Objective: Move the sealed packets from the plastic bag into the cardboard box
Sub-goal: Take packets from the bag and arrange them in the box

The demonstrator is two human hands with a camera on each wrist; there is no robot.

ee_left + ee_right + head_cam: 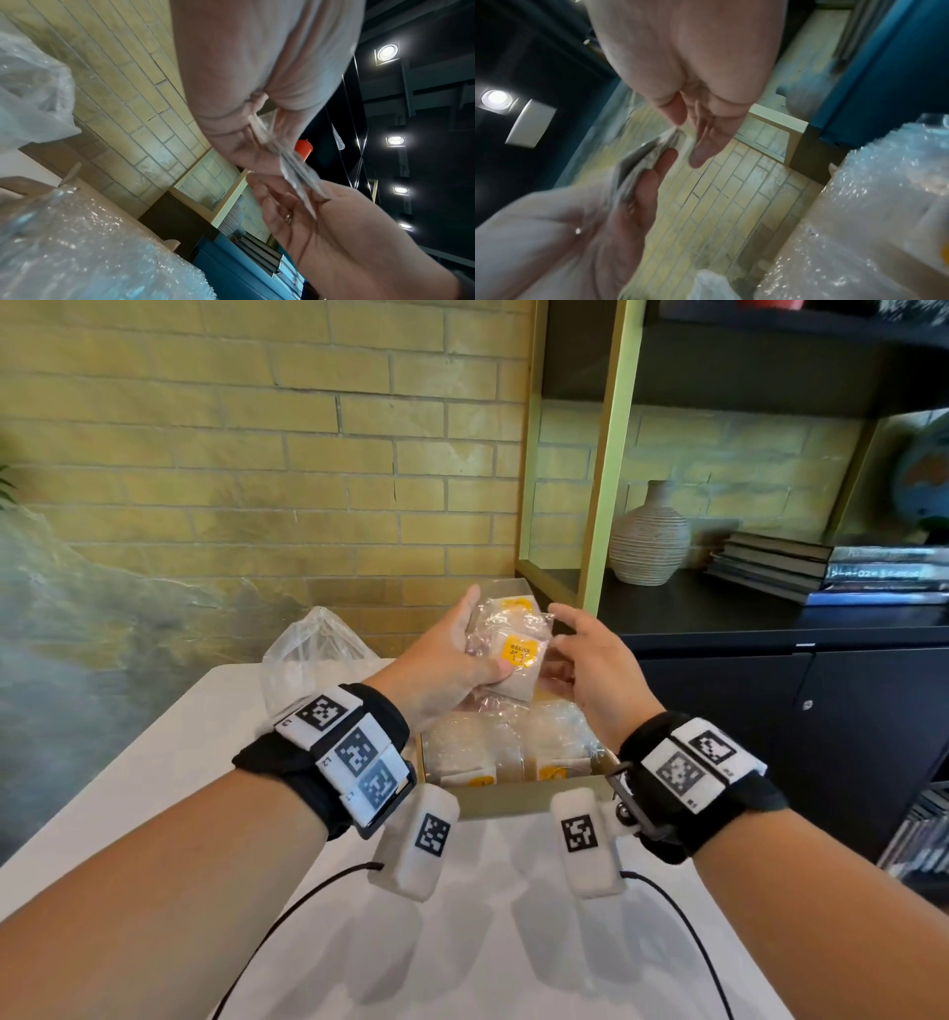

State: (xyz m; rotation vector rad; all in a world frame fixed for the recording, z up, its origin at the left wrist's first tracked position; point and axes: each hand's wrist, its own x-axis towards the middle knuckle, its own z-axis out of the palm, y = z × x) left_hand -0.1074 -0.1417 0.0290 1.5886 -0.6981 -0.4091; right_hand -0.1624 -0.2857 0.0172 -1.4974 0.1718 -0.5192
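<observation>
My left hand grips a small stack of sealed packets with yellow labels, held above the open cardboard box. My right hand hovers just right of the stack, fingers straight and spread, holding nothing. Bubble-wrapped packets lie inside the box. The clear plastic bag stands crumpled on the table, left of the box. In the left wrist view the packets' edge sticks out from my palm toward the right hand. In the right wrist view my left hand clasps the packets.
The box sits on a white table against a yellow brick wall. A black cabinet with a green-framed shelf stands to the right, bearing a ribbed vase and stacked books. Black cables trail from my wrists.
</observation>
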